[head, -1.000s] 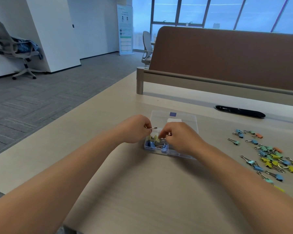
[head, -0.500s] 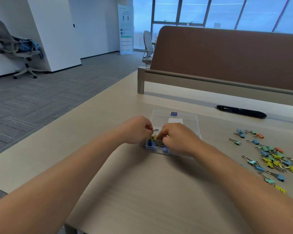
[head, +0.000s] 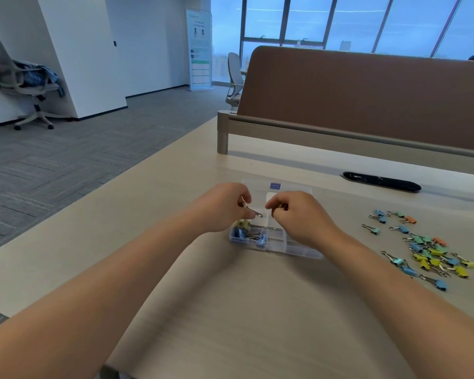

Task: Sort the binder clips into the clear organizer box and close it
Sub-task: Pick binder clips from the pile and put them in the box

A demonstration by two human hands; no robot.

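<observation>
The clear organizer box (head: pixel 298 248) lies open on the desk, its lid (head: pixel 290 188) folded back with a blue label on it. Its left compartment holds blue and yellow binder clips (head: pixel 248 236). My left hand (head: pixel 222 207) hovers over that compartment and pinches the wire handle of a pale yellow binder clip (head: pixel 243 223), which hangs just above the others. My right hand (head: pixel 301 217) is raised over the box's middle with its fingers curled; whether it holds anything is unclear. A loose pile of coloured binder clips (head: pixel 428 253) lies to the right.
A black oblong cable slot (head: pixel 381 181) sits behind the box. A brown divider panel (head: pixel 367 99) runs along the desk's far side. The desk edge (head: pixel 99 214) falls away on the left to carpet, where an office chair (head: pixel 19 77) stands.
My right hand has lifted out of the box and drawn away from my left hand. The left hand rose slightly with the clip's handle still pinched.
</observation>
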